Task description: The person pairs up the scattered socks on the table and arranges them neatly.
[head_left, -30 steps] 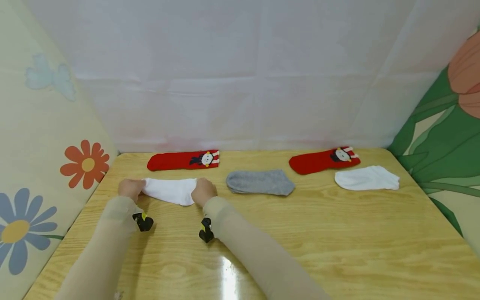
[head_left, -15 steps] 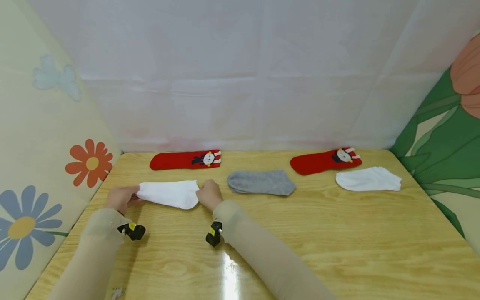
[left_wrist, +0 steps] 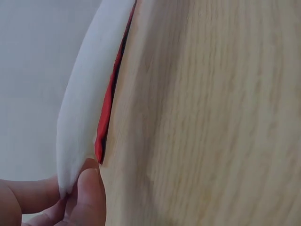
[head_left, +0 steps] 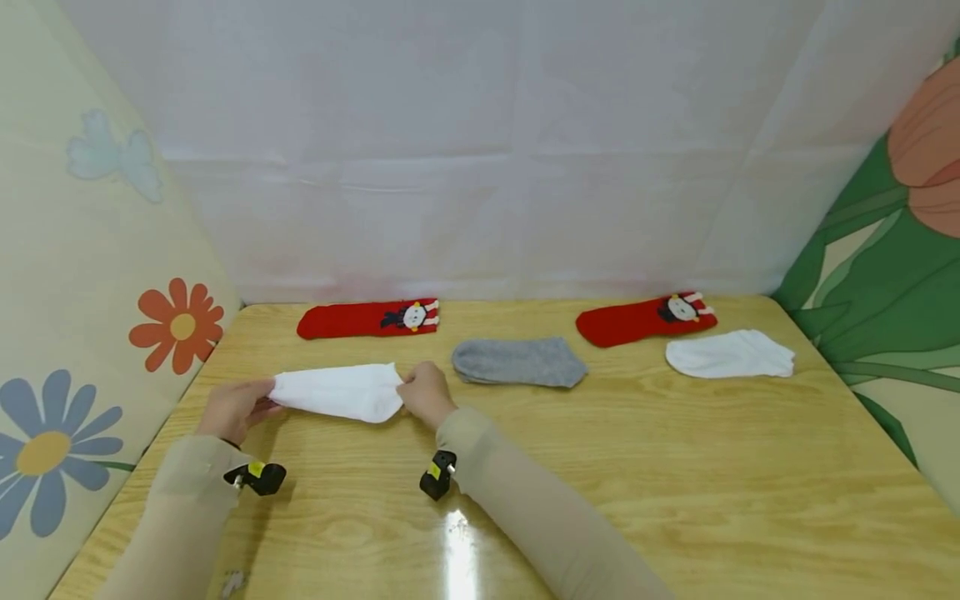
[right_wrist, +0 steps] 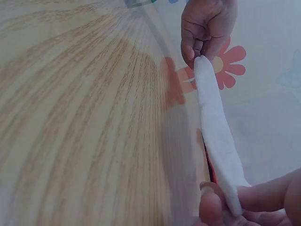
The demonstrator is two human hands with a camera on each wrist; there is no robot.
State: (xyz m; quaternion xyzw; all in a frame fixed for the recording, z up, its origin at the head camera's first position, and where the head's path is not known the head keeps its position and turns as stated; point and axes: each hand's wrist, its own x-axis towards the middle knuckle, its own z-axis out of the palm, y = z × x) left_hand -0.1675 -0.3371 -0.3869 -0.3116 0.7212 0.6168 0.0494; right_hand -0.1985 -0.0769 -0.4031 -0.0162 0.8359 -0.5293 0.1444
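Observation:
A white sock (head_left: 337, 392) is stretched lengthwise between both hands at the left of the table, raised above the wood. My left hand (head_left: 236, 407) pinches its left end; in the left wrist view the thumb and fingers (left_wrist: 89, 197) squeeze the tip of the cloth. At the other end my right hand (head_left: 426, 393) pinches the sock, and the right wrist view shows the thumb and fingers (right_wrist: 268, 193) gripping it along the edge. Behind it lies a red sock (head_left: 367, 319) with a cartoon face. Just right of my right hand is a grey sock (head_left: 520, 362), lying flat.
Further right on the wooden table (head_left: 675, 483) lie a second red sock (head_left: 630, 323) and another white sock (head_left: 730, 355). A white cloth backdrop (head_left: 480, 150) stands behind, with flower-printed panels (head_left: 60, 250) at both sides.
Both hands have come slightly nearer the front edge, lifting the white sock along and pulling it straighter. The left hand has shifted left, the right hand a little right. The other socks stay put.

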